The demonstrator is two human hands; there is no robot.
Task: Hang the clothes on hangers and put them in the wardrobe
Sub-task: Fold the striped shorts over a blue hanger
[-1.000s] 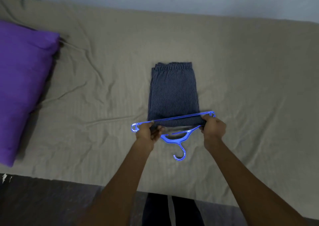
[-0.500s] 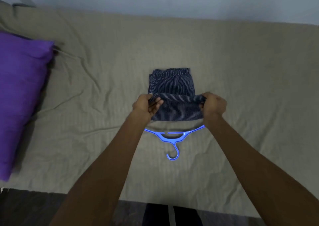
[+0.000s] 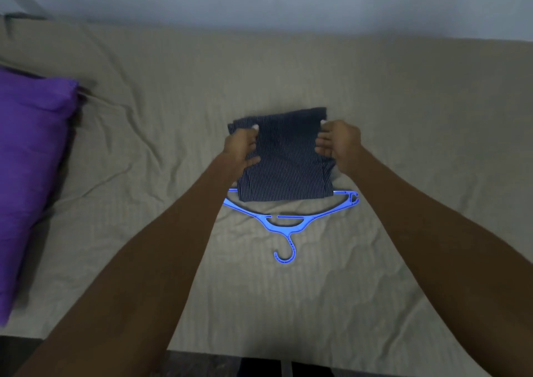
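Both hands had carried the near edge of the shorts (image 3: pixel 284 160) away from the body since the earlier frames, so the cloth was now doubled over the hanger's bar, its fold lying on the bar nearest the person. Each grip was clamped on cloth: the left hand (image 3: pixel 241 149) pinched the left edge and the right hand (image 3: pixel 339 143) the right, both near the far end of the folded shorts. Below them the blue hanger (image 3: pixel 288 221) lay flat on the bed (image 3: pixel 403 117), hook pointing toward the person, its right tip showing past the cloth. A purple pillow (image 3: pixel 31 160) sat well apart at the left. The step in hand seemed to be draping the shorts over the bar; next would likely be evening the two layers, then lifting by the hook without the cloth sliding off. No wardrobe showed. No brand, label or writing could be read.
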